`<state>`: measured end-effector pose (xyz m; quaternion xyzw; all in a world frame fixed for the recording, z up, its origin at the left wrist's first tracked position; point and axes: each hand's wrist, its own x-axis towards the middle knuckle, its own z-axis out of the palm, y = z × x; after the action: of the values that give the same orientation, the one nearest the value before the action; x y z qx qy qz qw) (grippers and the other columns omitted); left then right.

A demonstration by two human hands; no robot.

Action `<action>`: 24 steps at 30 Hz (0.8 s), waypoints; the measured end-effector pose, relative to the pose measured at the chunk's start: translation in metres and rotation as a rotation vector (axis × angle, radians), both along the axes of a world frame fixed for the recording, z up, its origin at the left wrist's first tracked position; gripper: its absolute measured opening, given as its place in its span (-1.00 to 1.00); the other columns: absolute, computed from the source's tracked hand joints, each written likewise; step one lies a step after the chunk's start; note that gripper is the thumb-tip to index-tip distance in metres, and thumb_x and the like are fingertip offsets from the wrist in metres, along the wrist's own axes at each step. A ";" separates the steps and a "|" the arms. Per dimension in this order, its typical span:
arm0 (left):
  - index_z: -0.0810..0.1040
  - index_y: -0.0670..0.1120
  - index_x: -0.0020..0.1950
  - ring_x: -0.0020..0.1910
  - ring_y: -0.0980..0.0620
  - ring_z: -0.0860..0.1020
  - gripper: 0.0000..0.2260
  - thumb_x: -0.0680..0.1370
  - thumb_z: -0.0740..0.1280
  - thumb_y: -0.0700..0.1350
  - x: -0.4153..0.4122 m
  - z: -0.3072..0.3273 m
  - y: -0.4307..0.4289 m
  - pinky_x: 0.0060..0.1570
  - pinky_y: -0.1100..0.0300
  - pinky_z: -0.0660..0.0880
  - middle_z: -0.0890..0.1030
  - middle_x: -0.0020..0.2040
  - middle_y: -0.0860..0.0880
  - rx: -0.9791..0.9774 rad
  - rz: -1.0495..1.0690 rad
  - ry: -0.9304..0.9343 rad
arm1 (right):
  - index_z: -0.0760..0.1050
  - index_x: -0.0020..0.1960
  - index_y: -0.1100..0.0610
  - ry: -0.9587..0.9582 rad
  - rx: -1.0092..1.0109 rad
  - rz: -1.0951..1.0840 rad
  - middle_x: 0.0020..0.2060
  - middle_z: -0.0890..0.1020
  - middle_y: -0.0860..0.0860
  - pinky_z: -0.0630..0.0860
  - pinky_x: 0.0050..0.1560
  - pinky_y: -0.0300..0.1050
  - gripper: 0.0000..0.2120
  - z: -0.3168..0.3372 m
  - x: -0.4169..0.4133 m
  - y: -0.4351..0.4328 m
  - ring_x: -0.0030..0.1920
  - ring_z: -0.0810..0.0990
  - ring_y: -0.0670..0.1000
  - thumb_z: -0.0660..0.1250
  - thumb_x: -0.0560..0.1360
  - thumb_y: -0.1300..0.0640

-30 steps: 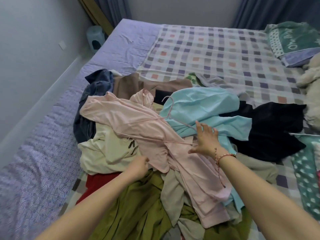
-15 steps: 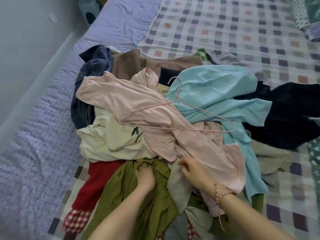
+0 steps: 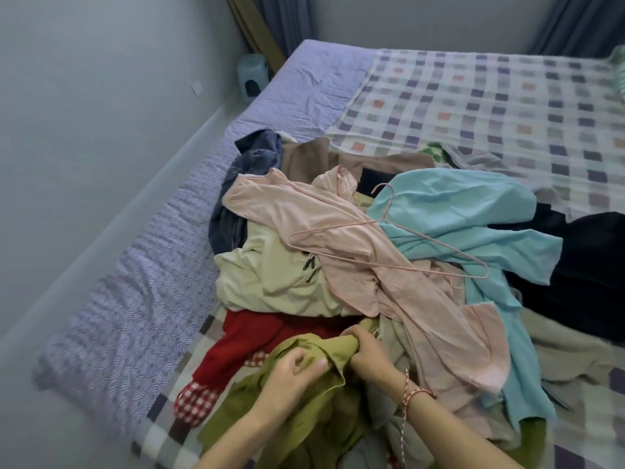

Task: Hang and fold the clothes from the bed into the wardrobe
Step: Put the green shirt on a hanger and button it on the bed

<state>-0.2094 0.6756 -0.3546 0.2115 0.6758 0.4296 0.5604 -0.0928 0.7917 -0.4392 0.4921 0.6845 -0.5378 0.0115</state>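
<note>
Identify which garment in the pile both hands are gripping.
The olive green garment, nearest the camera: left hand and right hand bunch its fabric; other clothes lie untouched.

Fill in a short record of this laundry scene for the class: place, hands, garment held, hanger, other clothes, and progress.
place: bed with a checked sheet
left hand: gripping the green garment
right hand: gripping the same green garment
hanger: pink wire, lying loose across the pink top and blue top
other clothes: cream top, red garment, jeans, black garment
progress: pile still unsorted; nothing on the hanger yet
</note>
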 end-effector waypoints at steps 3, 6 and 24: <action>0.55 -0.10 -0.02 -0.13 0.13 0.59 -0.72 0.35 0.48 -0.04 -0.021 0.025 -0.026 -0.11 0.32 0.47 0.66 -0.18 0.01 0.048 -0.112 0.184 | 0.52 0.08 0.02 -0.054 0.231 0.107 0.00 0.61 -0.01 0.42 -0.07 -0.20 -0.75 0.019 0.003 -0.006 0.04 0.55 0.00 0.26 0.45 0.24; 0.50 0.03 0.00 -0.02 0.13 0.57 -0.69 0.31 0.45 0.04 -0.049 0.035 -0.036 0.05 0.24 0.46 0.63 -0.09 0.08 0.040 -0.178 0.533 | 0.59 0.07 -0.01 -0.112 0.543 0.332 -0.04 0.48 -0.05 0.30 0.02 -0.14 -0.79 0.047 0.004 -0.005 0.08 0.42 0.00 0.25 0.49 0.11; 0.52 -0.10 -0.06 -0.23 0.12 0.59 -0.93 0.55 0.26 -0.22 -0.050 0.162 -0.016 -0.17 0.30 0.53 0.63 -0.22 0.00 0.453 0.304 0.474 | 0.50 -0.06 0.22 0.489 0.405 0.259 -0.16 0.59 0.12 0.45 -0.08 -0.04 -0.86 0.214 -0.047 -0.004 -0.14 0.53 0.05 0.34 0.45 0.15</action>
<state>-0.2589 0.6592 -0.1930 0.3214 0.6983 0.5858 0.2566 -0.1396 0.7872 -0.2249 0.2502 0.8165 -0.4872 -0.1826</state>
